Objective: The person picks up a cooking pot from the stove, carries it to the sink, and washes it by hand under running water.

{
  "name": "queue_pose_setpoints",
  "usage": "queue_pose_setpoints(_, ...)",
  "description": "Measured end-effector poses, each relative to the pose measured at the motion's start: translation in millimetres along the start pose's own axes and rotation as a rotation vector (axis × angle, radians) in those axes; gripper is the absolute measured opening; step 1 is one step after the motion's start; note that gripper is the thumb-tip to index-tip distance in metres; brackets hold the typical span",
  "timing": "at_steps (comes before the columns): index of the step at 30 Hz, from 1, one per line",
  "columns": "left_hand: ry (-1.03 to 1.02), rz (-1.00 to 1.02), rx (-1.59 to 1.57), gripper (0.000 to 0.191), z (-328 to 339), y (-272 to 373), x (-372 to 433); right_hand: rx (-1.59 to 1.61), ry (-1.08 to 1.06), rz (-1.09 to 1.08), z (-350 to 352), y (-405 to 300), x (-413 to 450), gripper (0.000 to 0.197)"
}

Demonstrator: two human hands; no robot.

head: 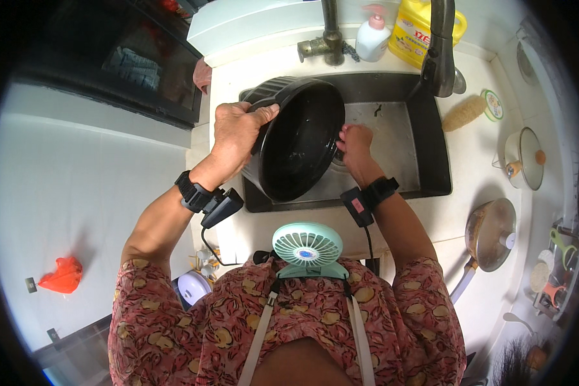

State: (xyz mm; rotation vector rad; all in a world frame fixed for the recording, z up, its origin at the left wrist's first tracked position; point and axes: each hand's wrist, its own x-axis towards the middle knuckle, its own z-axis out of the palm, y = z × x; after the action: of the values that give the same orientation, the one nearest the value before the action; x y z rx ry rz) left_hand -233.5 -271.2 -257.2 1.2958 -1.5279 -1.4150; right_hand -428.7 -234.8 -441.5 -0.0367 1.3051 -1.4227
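Note:
A black pot (301,144), wet inside, is tilted on its side over the left part of the dark sink (427,140). My left hand (241,128) grips its upper left rim or handle, the thumb lying on the edge. Close to the pot's right rim is my right hand (357,144), its fingers curled; whether it holds the far handle or something small cannot be told. Part of the sink drain (338,159) shows between pot and right hand. A small dark scrap (378,110) lies on the sink floor.
Behind the sink stand a faucet (334,46), a soap pump bottle (372,41) and a yellow jug (407,36). A dark faucet spout (439,62) overhangs the sink's back right. At right are a loofah (464,113), a lidded pot (530,157) and a lidded pan (494,236).

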Motion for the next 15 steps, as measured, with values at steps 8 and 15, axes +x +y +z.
queue_pose_setpoints(8,0.087,0.324,0.576,0.030,-7,19,-29,0.051,-0.432,0.398,-11,0,-15,0.061)
queue_pose_setpoints(15,-0.015,0.963,0.636,0.035,-23,12,-67,0.000,-0.764,-0.056,-7,-12,2,0.053)
